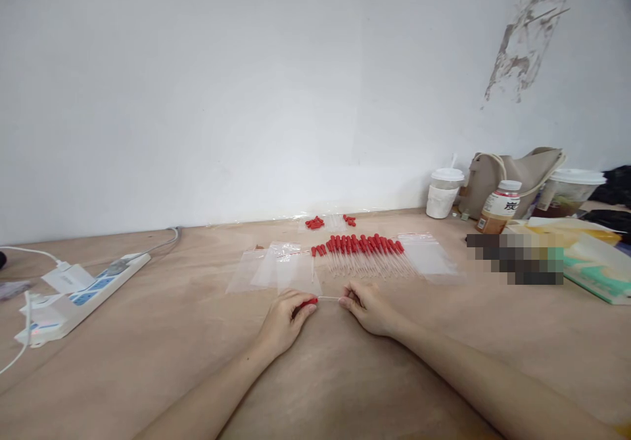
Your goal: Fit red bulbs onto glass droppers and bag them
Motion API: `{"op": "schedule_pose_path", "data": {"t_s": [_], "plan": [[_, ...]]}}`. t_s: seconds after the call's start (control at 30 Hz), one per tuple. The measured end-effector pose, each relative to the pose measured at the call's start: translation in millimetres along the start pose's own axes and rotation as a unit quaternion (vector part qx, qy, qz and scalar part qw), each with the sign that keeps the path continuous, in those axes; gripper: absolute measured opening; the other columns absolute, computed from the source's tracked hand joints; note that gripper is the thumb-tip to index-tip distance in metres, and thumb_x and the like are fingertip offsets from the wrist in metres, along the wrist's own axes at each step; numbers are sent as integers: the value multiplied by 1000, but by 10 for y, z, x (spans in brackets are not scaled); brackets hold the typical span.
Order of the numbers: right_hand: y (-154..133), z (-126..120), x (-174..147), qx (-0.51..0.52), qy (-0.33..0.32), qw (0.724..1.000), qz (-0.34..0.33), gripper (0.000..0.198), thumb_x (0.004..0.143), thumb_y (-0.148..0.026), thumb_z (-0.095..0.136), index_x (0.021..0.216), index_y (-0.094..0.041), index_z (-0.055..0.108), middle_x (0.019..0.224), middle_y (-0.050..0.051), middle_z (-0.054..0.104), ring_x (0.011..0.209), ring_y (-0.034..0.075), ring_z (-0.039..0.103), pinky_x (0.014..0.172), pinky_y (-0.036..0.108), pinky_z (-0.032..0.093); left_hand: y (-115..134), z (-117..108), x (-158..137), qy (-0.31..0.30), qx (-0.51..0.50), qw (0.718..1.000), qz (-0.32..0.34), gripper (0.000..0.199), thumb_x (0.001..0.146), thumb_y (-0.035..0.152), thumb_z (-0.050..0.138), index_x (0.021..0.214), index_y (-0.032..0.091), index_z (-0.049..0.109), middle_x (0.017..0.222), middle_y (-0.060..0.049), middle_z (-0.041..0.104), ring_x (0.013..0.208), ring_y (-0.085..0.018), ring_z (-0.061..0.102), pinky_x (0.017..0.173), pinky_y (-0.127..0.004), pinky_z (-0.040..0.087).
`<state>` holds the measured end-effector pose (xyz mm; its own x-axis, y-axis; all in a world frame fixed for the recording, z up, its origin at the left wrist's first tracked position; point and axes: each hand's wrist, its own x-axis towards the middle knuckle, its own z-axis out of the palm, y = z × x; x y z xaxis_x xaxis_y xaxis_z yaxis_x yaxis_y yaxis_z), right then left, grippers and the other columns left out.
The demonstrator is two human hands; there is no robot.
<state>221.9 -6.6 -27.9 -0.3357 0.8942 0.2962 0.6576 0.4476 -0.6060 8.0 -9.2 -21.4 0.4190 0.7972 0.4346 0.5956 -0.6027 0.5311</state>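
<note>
Front and centre on the table (340, 394), left hand (286, 320) pinches a red bulb (310, 302), right hand (369, 308) pinches the far end of a thin clear tube (328, 298) — pieces roughly in line, tube spanning the gap between hands. Joint at the bulb's mouth too small to confirm. Risks, my read: tube looks slim, so sideways load could bend or crack it; loose pinch could let the bulb twist off-axis. Row of red-topped tubes (365, 256) lies just beyond — knuckles straying forward could scatter it, or shift the clear bags (269, 269) alongside.
</note>
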Motion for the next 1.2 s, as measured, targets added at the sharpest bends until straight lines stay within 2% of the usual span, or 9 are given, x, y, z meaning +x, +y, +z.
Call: {"op": "schedule_pose_path", "data": {"t_s": [0.2, 0.4, 0.47, 0.63, 0.8, 0.9, 1.2], "plan": [[-10, 29, 27, 20, -11, 1000, -5, 16, 81, -31, 45, 76, -17, 51, 64, -2, 55, 59, 10, 46, 60, 24, 33, 7, 2, 0, 1, -12, 1000, -10, 19, 84, 30, 47, 88, 20, 63, 82, -3, 63, 78, -17, 56, 72, -27, 43], [114, 71, 70, 155, -43, 987, -15, 17, 78, -32, 49, 72, -17, 52, 63, -1, 53, 60, 11, 46, 55, 21, 35, 53, 1, -34, -22, -71, 997, 6, 22, 85, 28, 44, 86, 18, 63, 78, -3, 60, 73, -14, 55, 66, -23, 43], [130, 69, 76, 166, -46, 985, -16, 18, 77, -33, 49, 72, -17, 54, 63, -1, 54, 60, 11, 47, 56, 22, 35, 69, 5, -46, -33, -79, 996, 13, 22, 85, 27, 44, 85, 18, 63, 77, -3, 59, 72, -14, 55, 66, -23, 43], [50, 33, 38, 35, 17, 999, -37, 16, 77, -30, 52, 68, -18, 58, 61, -2, 59, 58, 11, 49, 76, 32, 29, 80, 10, -60, -41, -65, 997, 13, 21, 86, 26, 44, 83, 18, 63, 75, -2, 58, 70, -13, 54, 64, -22, 41], [-23, 46, -30, -35, 53, 995, -81, 16, 80, -26, 47, 71, -19, 59, 64, -2, 62, 56, 10, 48, 77, 33, 24, 65, 11, -70, -31, -20, 999, 27, 22, 85, 30, 44, 83, 17, 62, 72, -2, 56, 66, -13, 52, 61, -22, 40], [-36, 73, -51, -44, 46, 993, -97, 17, 80, -25, 46, 70, -19, 58, 64, -2, 63, 54, 9, 47, 76, 31, 24, 70, 8, -78, -48, 0, 998, 48, 22, 85, 30, 43, 84, 17, 61, 73, -2, 55, 66, -13, 50, 62, -22, 40], [-117, 116, -60, -51, 2, 997, -59, 26, 82, -27, 43, 64, -19, 60, 60, 0, 62, 54, 10, 45, 72, 28, 27, 95, 12, -86, -64, 8, 994, 89, 21, 87, 27, 41, 83, 17, 59, 75, -3, 57, 67, -13, 51, 63, -23, 41]]}}
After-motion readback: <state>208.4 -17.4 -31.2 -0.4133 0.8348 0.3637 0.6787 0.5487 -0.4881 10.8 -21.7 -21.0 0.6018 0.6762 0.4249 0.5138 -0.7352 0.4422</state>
